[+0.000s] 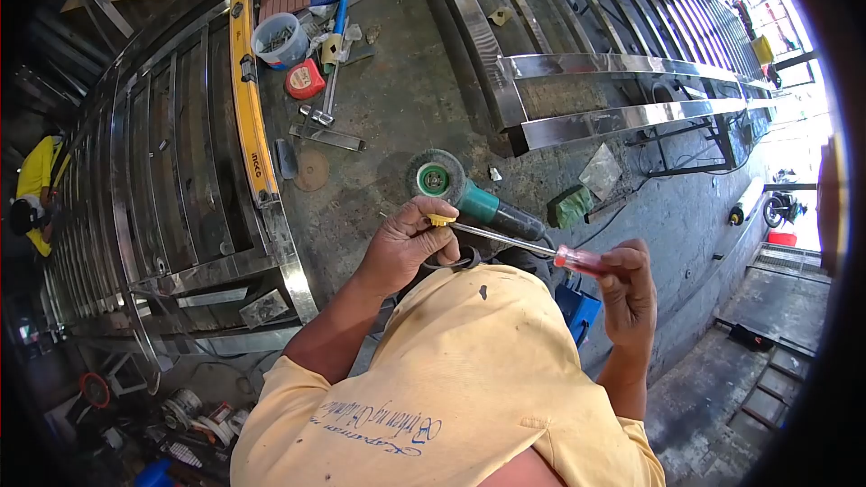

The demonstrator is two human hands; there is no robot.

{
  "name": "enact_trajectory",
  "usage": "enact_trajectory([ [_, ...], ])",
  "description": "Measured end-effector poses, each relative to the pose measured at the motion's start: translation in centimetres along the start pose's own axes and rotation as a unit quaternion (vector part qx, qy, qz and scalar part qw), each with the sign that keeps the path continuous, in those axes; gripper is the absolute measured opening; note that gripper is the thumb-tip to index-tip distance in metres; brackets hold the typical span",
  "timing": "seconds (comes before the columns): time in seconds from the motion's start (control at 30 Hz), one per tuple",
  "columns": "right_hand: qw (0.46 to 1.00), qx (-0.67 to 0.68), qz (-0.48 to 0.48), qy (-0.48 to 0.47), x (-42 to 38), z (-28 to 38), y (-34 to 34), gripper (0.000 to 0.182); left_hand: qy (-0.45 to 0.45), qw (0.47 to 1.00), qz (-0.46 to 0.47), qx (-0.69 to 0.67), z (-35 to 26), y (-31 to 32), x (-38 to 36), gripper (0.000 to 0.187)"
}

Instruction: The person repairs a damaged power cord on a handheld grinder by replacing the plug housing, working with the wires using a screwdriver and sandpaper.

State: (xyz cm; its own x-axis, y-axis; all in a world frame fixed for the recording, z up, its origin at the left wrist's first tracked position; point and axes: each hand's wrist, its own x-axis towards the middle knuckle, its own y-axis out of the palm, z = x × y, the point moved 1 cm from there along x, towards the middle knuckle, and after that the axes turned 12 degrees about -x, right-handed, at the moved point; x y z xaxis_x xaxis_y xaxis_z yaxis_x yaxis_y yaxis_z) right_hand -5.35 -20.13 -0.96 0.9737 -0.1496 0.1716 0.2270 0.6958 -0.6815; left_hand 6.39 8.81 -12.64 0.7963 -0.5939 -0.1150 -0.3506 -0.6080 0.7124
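My right hand (627, 284) is closed on the red, see-through handle of a screwdriver (505, 239), in front of my chest. The metal shaft runs left to my left hand (410, 243), whose fingers pinch a small yellow knob-like piece (440, 219) at the shaft. A thin tip shows past the left fingers; whether it is the same shaft is hidden. Just beyond my hands, an angle grinder (478, 201) with a green body and round disc lies on the floor.
Shiny metal-bar frames (622, 117) stand at right and left. A yellow spirit level (248, 99) lies along the left one. Nearby are a bucket (280, 41), a red tape measure (305, 79) and a green block (571, 206). Another person (38, 185) is at far left.
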Motion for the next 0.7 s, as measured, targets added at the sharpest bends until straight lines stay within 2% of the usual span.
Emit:
enact_trajectory([
  [0.07, 0.973, 0.111, 0.048, 0.195, -0.9, -1.3, -0.4, 0.023, -0.005, 1.0, -0.001, 0.005, -0.1, 0.0, -0.1, 0.023],
  [0.13, 0.955, 0.17, 0.03, 0.242, -0.8, -0.6, 0.0, 0.02, -0.011, 1.0, 0.0, 0.009, -0.2, 0.3, -0.1, 0.023],
  [0.2, 0.972, 0.181, -0.048, 0.142, -0.3, 1.2, 1.5, 0.021, -0.005, 1.0, 0.0, 0.018, -0.3, 0.1, 0.0, 0.023],
  [0.27, 0.998, 0.06, 0.006, 0.032, -0.1, -0.2, 0.7, 0.026, -0.006, 1.0, -0.001, 0.023, -0.3, 0.0, 0.0, 0.023],
  [0.33, 0.991, 0.065, 0.058, 0.098, -0.2, -1.0, 0.0, 0.029, -0.013, 1.0, -0.005, 0.027, -0.4, 0.1, -0.1, 0.022],
  [0.4, 0.917, 0.194, 0.105, 0.331, -0.4, -1.0, -0.3, 0.03, -0.015, 0.999, 0.006, 0.047, -0.7, 0.5, -0.2, 0.022],
  [0.5, 0.91, 0.22, 0.131, 0.326, -0.9, -1.3, 0.3, 0.029, -0.005, 0.997, 0.002, 0.079, -0.8, 0.2, -0.1, 0.021],
  [0.53, 0.977, 0.13, 0.049, 0.161, -1.5, -1.4, 2.0, 0.03, -0.001, 0.996, -0.005, 0.091, -0.9, 0.0, -0.1, 0.021],
  [0.6, 0.996, 0.058, 0.042, 0.043, -0.9, -1.6, 2.0, 0.03, -0.003, 0.996, -0.009, 0.094, -1.0, -0.2, -0.3, 0.021],
  [0.67, 0.992, 0.087, 0.063, 0.067, -0.9, -1.7, 1.6, 0.031, -0.009, 0.995, -0.006, 0.101, -1.1, 0.0, -0.2, 0.021],
  [0.7, 0.973, 0.152, 0.088, 0.148, -1.1, -1.8, 1.3, 0.031, -0.011, 0.994, -0.003, 0.108, -1.2, 0.1, -0.3, 0.021],
])
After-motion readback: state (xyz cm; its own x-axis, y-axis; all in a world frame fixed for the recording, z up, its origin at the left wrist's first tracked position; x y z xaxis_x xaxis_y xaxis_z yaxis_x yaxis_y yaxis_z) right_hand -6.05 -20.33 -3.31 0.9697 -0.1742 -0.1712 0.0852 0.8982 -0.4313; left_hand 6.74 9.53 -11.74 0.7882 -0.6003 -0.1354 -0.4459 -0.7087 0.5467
